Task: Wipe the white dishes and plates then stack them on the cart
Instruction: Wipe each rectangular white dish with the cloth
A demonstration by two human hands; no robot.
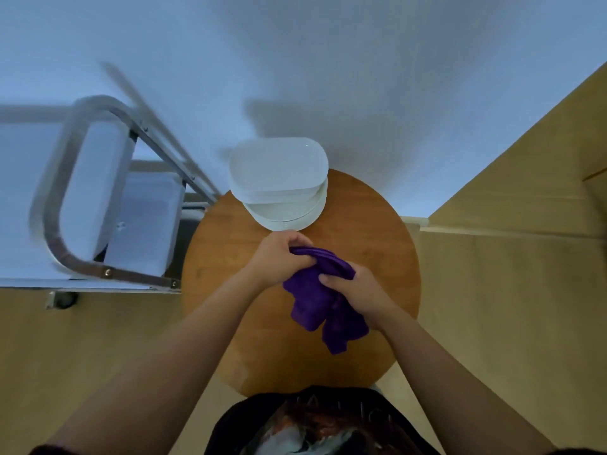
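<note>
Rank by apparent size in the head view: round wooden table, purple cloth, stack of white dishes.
1. Round wooden table, clearly largest.
2. Stack of white dishes and purple cloth look similar; the cloth is bunched in both hands and nearer the camera, so no ranking.

One head-worn wide-angle view looks steeply down, close over the round table (pixel 230 257).

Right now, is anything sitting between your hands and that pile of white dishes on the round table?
Nothing visible does. Both hands, left and right, grip the purple cloth over the round wooden table. The stack of white dishes sits just beyond them, with only bare tabletop between.
</note>
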